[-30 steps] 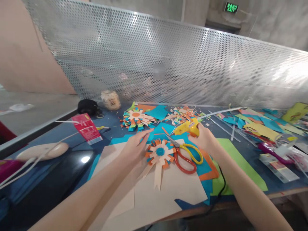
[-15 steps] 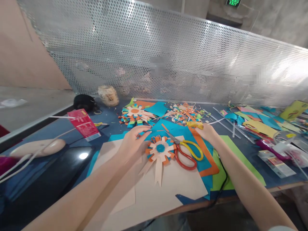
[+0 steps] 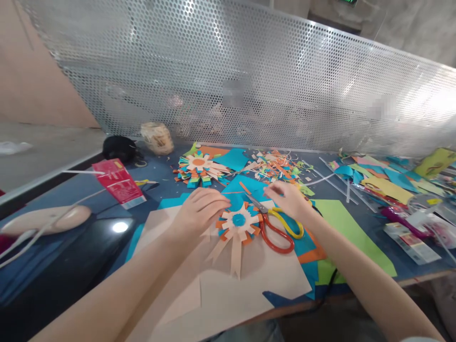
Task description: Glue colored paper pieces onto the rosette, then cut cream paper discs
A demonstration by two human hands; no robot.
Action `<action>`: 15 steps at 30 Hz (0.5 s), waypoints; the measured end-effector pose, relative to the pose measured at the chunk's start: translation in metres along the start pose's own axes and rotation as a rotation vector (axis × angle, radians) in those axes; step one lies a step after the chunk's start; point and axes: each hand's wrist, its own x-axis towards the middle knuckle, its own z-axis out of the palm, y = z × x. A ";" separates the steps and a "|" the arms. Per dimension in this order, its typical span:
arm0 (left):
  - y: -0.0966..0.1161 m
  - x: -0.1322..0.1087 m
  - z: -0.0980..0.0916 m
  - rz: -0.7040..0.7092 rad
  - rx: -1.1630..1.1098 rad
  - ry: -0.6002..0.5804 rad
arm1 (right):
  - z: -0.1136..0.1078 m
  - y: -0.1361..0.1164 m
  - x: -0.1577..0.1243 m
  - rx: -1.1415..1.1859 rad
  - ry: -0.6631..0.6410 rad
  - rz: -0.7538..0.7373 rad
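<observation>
A paper rosette [image 3: 239,221] with a blue centre, cream and orange tabs and two cream tails lies on cream paper [image 3: 235,304]. At its upper left is my left hand [image 3: 204,209], fingers curled together; anything in them is hidden. My right hand [image 3: 290,199] hovers above the scissors' handles, its fingers bent inward and tips close together; I cannot make out anything between them. Scissors [image 3: 278,235] with one red and one yellow handle rest at the rosette's right. Narrow orange paper strips [image 3: 245,187] lie between the hands on blue paper [image 3: 237,202].
Another layered paper rosette [image 3: 199,164] and a heap of paper scraps [image 3: 276,164] lie at the back, before a perforated metal screen [image 3: 199,71]. Left are a red packet [image 3: 119,183] and a dark glossy panel [image 3: 78,266]. Green paper [image 3: 352,237] lies right.
My right hand has let go of the yellow-bodied tool with the cord and moved left towards the rosette. My left hand has turned, its fingers now more curled.
</observation>
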 end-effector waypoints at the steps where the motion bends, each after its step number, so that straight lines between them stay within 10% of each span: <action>1: 0.001 -0.001 0.001 -0.008 -0.020 -0.014 | 0.005 -0.008 -0.001 0.068 -0.074 -0.027; 15: 0.006 -0.002 0.006 -0.329 -0.316 -0.418 | 0.036 -0.012 0.013 0.503 -0.297 0.051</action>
